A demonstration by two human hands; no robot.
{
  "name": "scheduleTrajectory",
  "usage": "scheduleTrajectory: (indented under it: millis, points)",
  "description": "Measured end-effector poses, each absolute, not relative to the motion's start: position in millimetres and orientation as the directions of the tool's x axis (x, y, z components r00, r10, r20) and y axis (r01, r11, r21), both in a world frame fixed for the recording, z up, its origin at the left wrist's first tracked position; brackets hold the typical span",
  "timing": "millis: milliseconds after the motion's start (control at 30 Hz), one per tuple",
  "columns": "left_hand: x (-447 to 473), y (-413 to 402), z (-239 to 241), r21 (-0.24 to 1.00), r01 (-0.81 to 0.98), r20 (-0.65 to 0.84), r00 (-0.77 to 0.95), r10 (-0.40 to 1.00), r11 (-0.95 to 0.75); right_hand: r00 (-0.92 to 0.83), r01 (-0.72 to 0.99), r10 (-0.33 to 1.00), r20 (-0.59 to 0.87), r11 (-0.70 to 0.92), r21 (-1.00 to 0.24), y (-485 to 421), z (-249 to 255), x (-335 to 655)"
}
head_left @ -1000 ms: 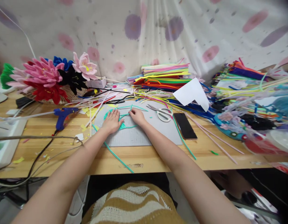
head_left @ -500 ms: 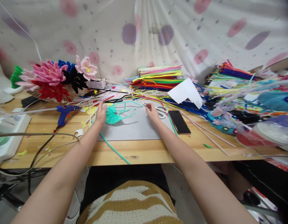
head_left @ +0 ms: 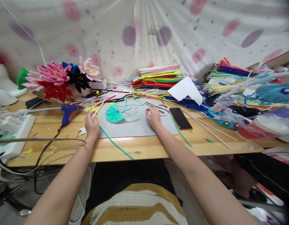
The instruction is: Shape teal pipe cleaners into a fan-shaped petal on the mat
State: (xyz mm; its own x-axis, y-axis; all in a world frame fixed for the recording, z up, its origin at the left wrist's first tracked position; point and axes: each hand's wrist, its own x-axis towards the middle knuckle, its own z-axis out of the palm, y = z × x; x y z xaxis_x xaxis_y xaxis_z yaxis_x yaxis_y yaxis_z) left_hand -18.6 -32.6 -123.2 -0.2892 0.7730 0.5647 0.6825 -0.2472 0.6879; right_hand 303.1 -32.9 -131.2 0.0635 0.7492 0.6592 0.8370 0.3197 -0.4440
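Observation:
My left hand (head_left: 92,125) is at the left edge of the grey mat (head_left: 135,129), its fingers closed around a pale pipe cleaner (head_left: 101,104) that slants up and away. Over the mat's right part, my right hand (head_left: 153,117) has its fingers curled together; whether anything small is between them I cannot make out. Just behind it lie scissors (head_left: 161,108) with light handles. Between the hands sits a green fan-shaped piece (head_left: 114,113) of pipe cleaners, with loose stems sticking out to its right. One green pipe cleaner (head_left: 116,143) crosses the mat's front left edge.
A black phone (head_left: 181,118) lies right of the mat. A blue glue gun (head_left: 68,113) with its cord is at the left, near a white power strip (head_left: 22,140). Pipe-cleaner flowers (head_left: 57,78), bundled pipe cleaners (head_left: 160,78) and white paper (head_left: 186,90) fill the back.
My left hand has moved left and nearer, away from the green piece, and now grips the pale pipe cleaner. My right hand has shifted slightly nearer; the scissors show more fully behind it.

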Motion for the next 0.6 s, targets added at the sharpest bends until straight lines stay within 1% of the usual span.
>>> scheduleTrajectory:
  millis: [100, 167, 200, 267, 300, 333, 400, 467, 533, 600]
  points:
    - [-16.7, -37.1, -121.0, 0.65, 0.712, 0.637, -0.318, 0.702, -0.267, 0.0, 0.849, 0.736, 0.677, 0.358, -0.389, -42.4, -119.5, 286.5]
    - [-15.9, -37.1, -120.0, 0.647, 0.717, 0.643, -0.33, 0.691, -0.26, -0.071, 0.839, 0.744, 0.665, 0.404, -0.363, -49.8, -109.8, 265.7]
    - [-15.7, -36.8, -120.0, 0.653, 0.716, 0.639, -0.344, 0.688, -0.249, -0.134, 0.827, 0.76, 0.636, 0.439, -0.351, -53.8, -105.1, 252.3]
    - [-15.9, -36.1, -120.5, 0.668, 0.709, 0.629, -0.376, 0.68, -0.226, -0.327, 0.773, 0.793, 0.514, 0.538, -0.338, -62.0, -97.6, 221.1]
    - [-16.1, -36.0, -120.9, 0.675, 0.705, 0.627, -0.39, 0.674, -0.22, -0.438, 0.737, 0.788, 0.433, 0.591, -0.328, -66.0, -95.2, 204.2]
    - [-16.3, -36.0, -121.2, 0.679, 0.701, 0.627, -0.398, 0.669, -0.219, -0.512, 0.717, 0.781, 0.359, 0.618, -0.322, -69.6, -93.7, 187.3]
    - [-16.7, -36.5, -121.5, 0.678, 0.701, 0.632, -0.398, 0.665, -0.224, -0.603, 0.705, 0.766, 0.224, 0.643, -0.3, -74.8, -93.0, 156.2]
    - [-16.9, -37.2, -121.4, 0.671, 0.705, 0.635, -0.386, 0.669, -0.23, -0.611, 0.737, 0.781, 0.126, 0.62, -0.271, -76.1, -93.6, 132.9]
    - [-16.9, -37.8, -121.4, 0.669, 0.707, 0.631, -0.377, 0.678, -0.23, -0.569, 0.781, 0.818, 0.084, 0.569, -0.256, -73.0, -93.3, 121.4]
    - [-17.0, -38.6, -121.8, 0.673, 0.703, 0.624, -0.373, 0.687, -0.23, -0.517, 0.815, 0.855, 0.045, 0.508, -0.28, -66.0, -90.8, 123.1]
